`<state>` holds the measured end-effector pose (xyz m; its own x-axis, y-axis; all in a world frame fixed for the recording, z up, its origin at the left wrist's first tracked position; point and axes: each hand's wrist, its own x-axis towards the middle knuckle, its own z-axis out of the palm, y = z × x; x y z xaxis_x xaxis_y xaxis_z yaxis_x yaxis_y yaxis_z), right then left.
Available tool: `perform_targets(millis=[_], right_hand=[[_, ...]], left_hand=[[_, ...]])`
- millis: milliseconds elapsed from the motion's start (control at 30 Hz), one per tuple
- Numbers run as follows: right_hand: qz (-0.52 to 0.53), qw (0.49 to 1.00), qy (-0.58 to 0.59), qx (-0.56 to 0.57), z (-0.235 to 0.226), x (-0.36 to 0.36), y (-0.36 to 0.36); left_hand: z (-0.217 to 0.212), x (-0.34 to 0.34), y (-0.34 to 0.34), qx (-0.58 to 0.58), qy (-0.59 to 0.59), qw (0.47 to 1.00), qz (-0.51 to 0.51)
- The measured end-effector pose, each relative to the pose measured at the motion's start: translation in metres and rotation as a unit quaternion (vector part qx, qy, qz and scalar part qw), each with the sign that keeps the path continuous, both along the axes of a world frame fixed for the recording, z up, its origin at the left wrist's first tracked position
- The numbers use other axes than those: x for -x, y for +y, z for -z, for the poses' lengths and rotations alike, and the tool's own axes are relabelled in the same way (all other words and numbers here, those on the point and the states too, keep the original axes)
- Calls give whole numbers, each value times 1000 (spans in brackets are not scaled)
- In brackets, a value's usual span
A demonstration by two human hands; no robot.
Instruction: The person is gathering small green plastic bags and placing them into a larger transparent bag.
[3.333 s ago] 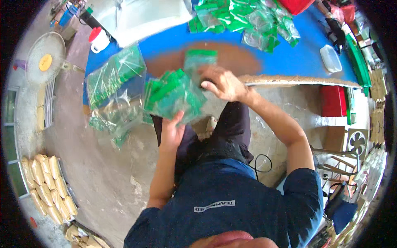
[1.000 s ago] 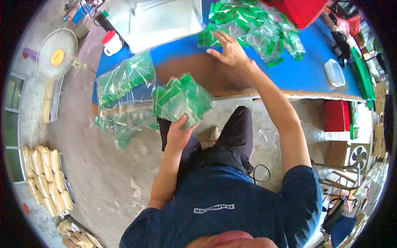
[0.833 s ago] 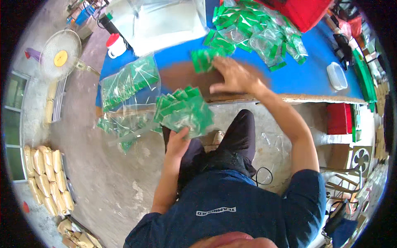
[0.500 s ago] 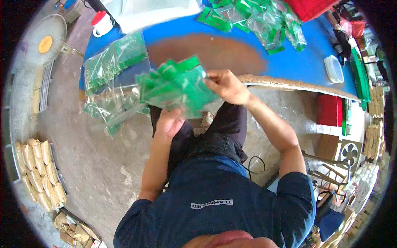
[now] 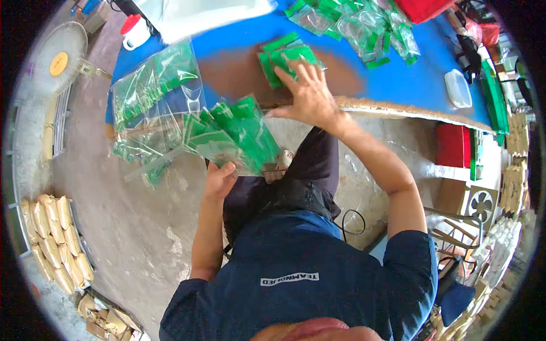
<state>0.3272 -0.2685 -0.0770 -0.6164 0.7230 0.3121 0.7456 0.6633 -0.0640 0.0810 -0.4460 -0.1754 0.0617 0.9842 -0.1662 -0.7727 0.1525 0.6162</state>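
Pinching 1 fanned packet stack [image 5: 236, 133] by its near edge in left hand [image 5: 220, 178], seemingly keeping far edges free; splaying right hand [image 5: 311, 98] wide over green packets [image 5: 280, 55] beyond that grip.

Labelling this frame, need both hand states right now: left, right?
Left hand: closed, holding a fanned stack of green packets.
Right hand: open, spread over the small green pile on the table; contact cannot be told.

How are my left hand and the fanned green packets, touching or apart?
Touching: the head view shows the left hand gripping the fanned green packets at their lower edge, thumb lying on top.
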Motion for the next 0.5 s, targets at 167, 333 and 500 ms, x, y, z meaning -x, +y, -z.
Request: perform_targets(millis=[167, 333, 500], right_hand=[[-110, 990, 88, 29, 26, -34, -6], [122, 899, 406, 108, 3, -16, -35], [86, 850, 369, 367, -8, 5, -38]], left_hand=[[7, -3, 4, -16, -33, 999, 20], [4, -15, 18, -80, -121, 987, 65], [2, -31, 39, -27, -123, 991, 34]])
